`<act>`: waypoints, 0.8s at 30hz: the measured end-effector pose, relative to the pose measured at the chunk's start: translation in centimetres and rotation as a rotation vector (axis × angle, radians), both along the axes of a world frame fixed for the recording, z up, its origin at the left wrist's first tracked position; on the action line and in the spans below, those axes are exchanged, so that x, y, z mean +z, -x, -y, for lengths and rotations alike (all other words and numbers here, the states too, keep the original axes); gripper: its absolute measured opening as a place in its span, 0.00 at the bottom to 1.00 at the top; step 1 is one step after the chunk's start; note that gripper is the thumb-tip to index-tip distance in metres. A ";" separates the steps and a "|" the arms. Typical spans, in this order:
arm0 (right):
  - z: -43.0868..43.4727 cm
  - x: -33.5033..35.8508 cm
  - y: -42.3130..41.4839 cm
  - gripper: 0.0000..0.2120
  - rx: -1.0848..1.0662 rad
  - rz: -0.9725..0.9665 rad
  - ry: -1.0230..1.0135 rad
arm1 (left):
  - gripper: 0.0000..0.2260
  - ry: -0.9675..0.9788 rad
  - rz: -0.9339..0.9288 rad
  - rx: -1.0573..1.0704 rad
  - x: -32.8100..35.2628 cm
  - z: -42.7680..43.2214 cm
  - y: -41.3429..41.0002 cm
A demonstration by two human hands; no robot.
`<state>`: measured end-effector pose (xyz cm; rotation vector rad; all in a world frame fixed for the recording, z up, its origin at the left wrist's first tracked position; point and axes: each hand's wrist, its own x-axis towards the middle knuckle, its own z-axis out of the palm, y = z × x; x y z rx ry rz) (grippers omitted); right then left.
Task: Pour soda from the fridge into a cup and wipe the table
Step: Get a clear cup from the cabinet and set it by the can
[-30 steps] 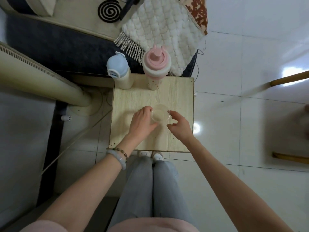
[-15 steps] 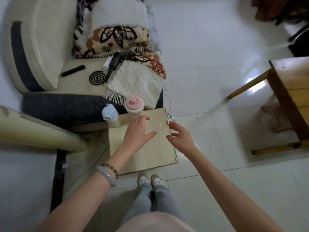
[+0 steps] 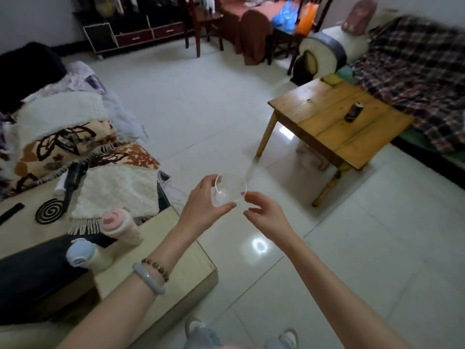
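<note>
A clear plastic cup is up in the air over the tiled floor, held by my left hand with thumb and fingers around its rim and side. My right hand hovers just right of the cup, fingers apart, fingertips close to its rim; whether they touch it I cannot tell. A dark soda can stands on the wooden coffee table at the right. The small pale side table lies below my left forearm.
A pink-lidded bottle and a blue-lidded bottle stand on the side table's far edge. A sofa with blankets is at the left, a plaid-covered couch at the right, chairs and a cabinet at the back.
The cup has been lifted off the side table by my left hand. My view has swung up from the table to the room, with the coffee table and can now visible.
</note>
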<state>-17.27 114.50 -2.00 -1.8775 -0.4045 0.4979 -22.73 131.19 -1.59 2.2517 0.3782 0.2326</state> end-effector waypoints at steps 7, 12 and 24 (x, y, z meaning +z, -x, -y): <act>16.9 2.0 -3.4 0.24 -0.189 0.015 -0.067 | 0.24 0.161 0.087 -0.180 2.4 15.2 -6.6; 28.8 2.8 -6.1 0.24 -0.243 -0.003 -0.104 | 0.25 0.222 0.099 -0.328 3.1 26.0 -10.8; 47.3 3.4 -9.5 0.27 -0.445 -0.132 -0.272 | 0.28 0.239 0.071 -0.639 3.3 45.3 -18.7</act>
